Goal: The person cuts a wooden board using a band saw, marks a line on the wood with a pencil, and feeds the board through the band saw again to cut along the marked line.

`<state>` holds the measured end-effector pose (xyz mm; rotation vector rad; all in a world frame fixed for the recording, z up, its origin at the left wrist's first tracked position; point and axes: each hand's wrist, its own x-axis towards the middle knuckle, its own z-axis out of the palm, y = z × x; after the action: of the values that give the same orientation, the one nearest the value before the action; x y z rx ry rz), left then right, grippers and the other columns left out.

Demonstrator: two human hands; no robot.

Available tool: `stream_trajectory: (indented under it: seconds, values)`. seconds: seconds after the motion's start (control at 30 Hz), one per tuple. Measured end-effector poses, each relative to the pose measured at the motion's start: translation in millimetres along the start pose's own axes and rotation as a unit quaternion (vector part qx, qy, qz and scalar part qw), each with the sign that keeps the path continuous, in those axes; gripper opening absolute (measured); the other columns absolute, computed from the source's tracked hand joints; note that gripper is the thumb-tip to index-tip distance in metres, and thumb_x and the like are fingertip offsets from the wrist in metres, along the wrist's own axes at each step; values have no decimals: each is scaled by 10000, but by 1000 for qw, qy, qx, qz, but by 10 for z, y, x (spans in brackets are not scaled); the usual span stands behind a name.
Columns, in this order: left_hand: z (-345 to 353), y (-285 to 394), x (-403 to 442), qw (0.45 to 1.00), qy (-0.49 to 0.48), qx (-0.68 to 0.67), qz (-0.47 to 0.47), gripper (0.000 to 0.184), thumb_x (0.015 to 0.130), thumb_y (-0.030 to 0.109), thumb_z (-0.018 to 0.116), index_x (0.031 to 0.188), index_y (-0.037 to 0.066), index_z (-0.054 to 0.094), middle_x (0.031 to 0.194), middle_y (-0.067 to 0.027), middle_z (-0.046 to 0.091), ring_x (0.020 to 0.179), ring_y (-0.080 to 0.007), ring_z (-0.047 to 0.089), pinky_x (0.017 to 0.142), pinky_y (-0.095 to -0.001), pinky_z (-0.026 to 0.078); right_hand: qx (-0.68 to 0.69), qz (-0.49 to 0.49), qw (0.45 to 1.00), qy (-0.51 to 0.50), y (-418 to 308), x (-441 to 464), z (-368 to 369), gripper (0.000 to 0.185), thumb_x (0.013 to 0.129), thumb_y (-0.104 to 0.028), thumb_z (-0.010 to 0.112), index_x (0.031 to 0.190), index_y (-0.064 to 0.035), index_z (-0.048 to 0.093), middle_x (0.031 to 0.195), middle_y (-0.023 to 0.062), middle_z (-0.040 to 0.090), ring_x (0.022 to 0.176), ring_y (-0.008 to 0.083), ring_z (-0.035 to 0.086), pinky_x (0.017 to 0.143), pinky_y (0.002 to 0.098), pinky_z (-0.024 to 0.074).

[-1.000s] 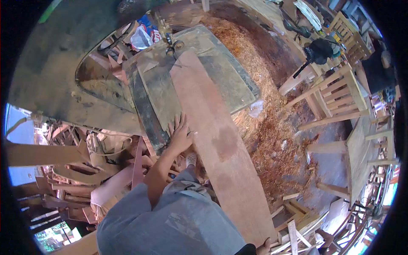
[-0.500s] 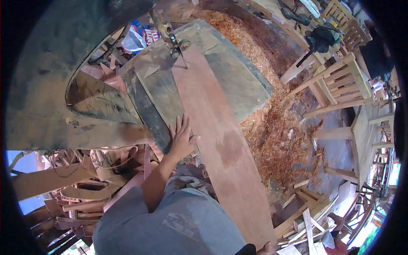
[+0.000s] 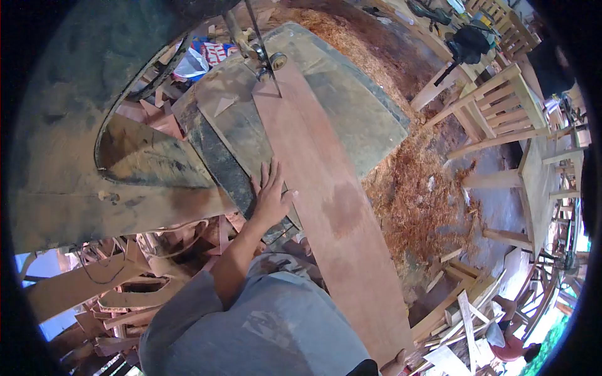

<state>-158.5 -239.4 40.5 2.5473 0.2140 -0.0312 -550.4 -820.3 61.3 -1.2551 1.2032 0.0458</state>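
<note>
A long reddish board [image 3: 332,188] lies across the machine table [image 3: 351,119], its far end at the thin saw blade [image 3: 274,78] beside a round guide wheel. My left hand [image 3: 272,195] rests at the board's left edge, its fingers spread over the edge of the table. At the near end of the board, my right hand [image 3: 395,365] is partly visible at the bottom of the view, its fingers around the board's corner. A small triangular offcut [image 3: 224,105] lies on the table left of the board.
The large machine frame [image 3: 56,156] fills the left side. Wood scraps [image 3: 135,282] are piled at the lower left. Shavings [image 3: 414,207] cover the floor at right, near a wooden chair [image 3: 495,109] and a bench [image 3: 536,188]. Another person [image 3: 506,348] is at the lower right.
The camera view has shifted, so more of the upright saw blade shows. Both hands stay at the board, which has moved little against the blade.
</note>
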Motion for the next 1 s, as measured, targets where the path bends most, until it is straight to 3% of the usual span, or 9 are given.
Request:
stream_trajectory:
  seconds: [0.17, 1.0]
  values:
    - [-50, -60, 54, 1000, 14, 3, 1, 880, 905, 285, 681, 1583, 16, 188, 1661, -209, 156, 1530, -449, 85, 1170, -682, 15, 35, -19, 999, -2, -12, -192, 221, 754, 850, -621, 622, 1254, 14, 584, 1192, 168, 622, 1047, 315, 569, 957, 473, 453]
    - [-136, -153, 180, 1000, 20, -9, 1, 897, 898, 239, 686, 1578, -12, 158, 1659, -226, 139, 1526, -472, 58, 1157, -696, -15, 83, -56, 995, -13, -238, -478, 545, 701, 904, -443, 647, 1361, 67, 496, 1323, 202, 574, 1185, 372, 549, 1062, 488, 412]
